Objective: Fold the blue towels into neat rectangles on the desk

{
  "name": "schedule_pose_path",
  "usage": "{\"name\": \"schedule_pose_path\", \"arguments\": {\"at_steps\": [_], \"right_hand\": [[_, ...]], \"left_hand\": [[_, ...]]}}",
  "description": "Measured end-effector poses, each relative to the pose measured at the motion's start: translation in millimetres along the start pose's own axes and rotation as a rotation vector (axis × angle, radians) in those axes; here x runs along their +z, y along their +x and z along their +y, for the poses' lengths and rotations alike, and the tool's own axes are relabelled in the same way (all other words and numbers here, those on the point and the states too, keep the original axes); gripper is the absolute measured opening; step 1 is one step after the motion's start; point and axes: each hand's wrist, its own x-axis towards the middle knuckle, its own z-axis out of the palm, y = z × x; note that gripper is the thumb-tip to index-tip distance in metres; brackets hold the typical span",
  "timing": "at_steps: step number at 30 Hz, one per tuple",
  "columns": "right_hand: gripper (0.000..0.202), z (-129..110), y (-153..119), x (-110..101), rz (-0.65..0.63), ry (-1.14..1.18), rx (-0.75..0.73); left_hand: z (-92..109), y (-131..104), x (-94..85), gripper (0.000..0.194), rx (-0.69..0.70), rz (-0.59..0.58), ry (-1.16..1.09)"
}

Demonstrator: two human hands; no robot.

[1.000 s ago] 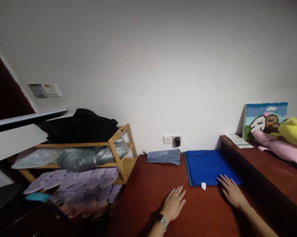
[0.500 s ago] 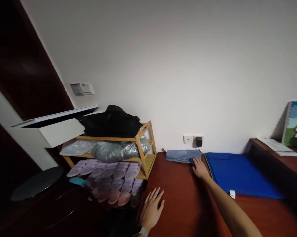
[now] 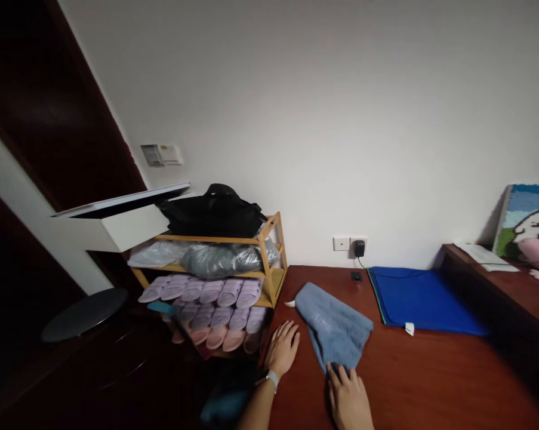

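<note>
A blue-grey cloth (image 3: 336, 322) with faint pale lettering and a small white tag lies skewed on the reddish-brown desk (image 3: 412, 370), its near end drawn into a point. My right hand (image 3: 348, 394) is at that near point, fingers bent down over the fabric and gripping it; the thumb side is partly hidden. Along the desk's left edge my left hand (image 3: 283, 347) rests palm down, fingers stretched out and slightly apart, holding nothing. A watch strap (image 3: 273, 378) circles the left wrist. The left hand is just left of the cloth, not touching it.
A folded blue mat (image 3: 425, 298) lies at the desk's back right. A black plug (image 3: 359, 248) sits in the wall socket, its cord trailing down. Left of the desk, a wooden rack (image 3: 276, 280) bears slippers, plastic-wrapped items and a black bag (image 3: 215, 215). A round stool (image 3: 85, 313) stands further left.
My right hand has pulled the cloth from beside the wall toward me, and the cloth has turned and spread. A dark desk fitting now shows by the wall. My left hand stays at the edge.
</note>
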Motion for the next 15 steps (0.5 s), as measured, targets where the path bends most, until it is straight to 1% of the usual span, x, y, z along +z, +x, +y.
{"name": "schedule_pose_path", "arguments": {"at_steps": [1,3,5,7,9,10,12,13,15], "right_hand": [[0.054,-5.1,-22.7,-6.2,-0.033,0.020,0.004],[0.055,-6.7,-59.0,-23.2,-0.125,0.096,0.027],[0.049,-0.2,-83.9,-44.9,-0.181,0.242,0.074],[0.039,8.7,-99.5,-68.9,-0.174,0.438,0.147],[0.032,14.8,-107.4,-92.8,-0.119,0.627,0.256],[0.033,16.2,-108.6,-104.4,-0.078,0.702,0.321],[0.040,15.5,-106.6,-126.5,0.020,0.807,0.450],[0.045,14.0,-103.9,-137.1,0.061,0.844,0.495],[0.049,9.9,-97.4,-156.8,0.111,0.900,0.531]], "left_hand": [[2.5,-0.5,-3.4,0.037,-0.012,0.028,-0.029],[9.4,-3.6,-10.3,0.036,-0.035,0.076,-0.075],[20.8,-11.6,-14.7,0.033,-0.044,0.102,-0.103],[39.8,-26.9,-14.9,0.032,-0.041,0.111,-0.123],[69.1,-50.8,-12.4,0.033,-0.040,0.126,-0.171],[87.6,-65.7,-11.3,0.032,-0.040,0.138,-0.216],[130.3,-98.1,-11.8,0.030,-0.016,0.139,-0.334],[152.8,-113.8,-13.8,0.028,0.021,0.113,-0.387],[194.9,-139.4,-21.1,0.029,0.145,-0.001,-0.454]]}}
